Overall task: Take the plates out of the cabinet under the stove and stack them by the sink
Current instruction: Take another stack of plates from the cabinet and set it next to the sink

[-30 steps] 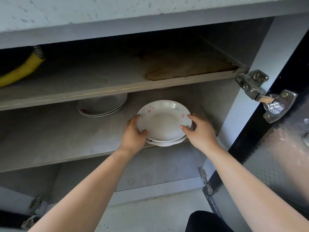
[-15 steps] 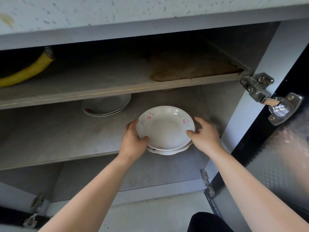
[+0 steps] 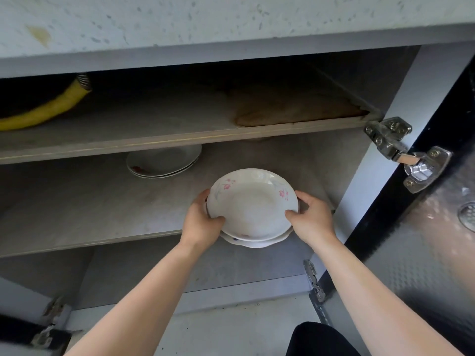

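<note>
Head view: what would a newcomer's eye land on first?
The left hand and right hand grip the flowered plate stack at the front edge of the middle shelf. Behind it, more white plates sit at the back of that shelf. A yellow hose runs above the upper shelf, far left.

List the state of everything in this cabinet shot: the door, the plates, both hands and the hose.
cabinet door: swung open, on the right.
floral plate: on top of the scalloped plate, overhanging the middle shelf at its front edge.
scalloped plate: under the floral plate.
back plates: stacked at the middle shelf's back, untouched.
left hand: grips the floral plate's left rim.
right hand: grips its right rim.
yellow hose: lying on the upper shelf, left.
</note>
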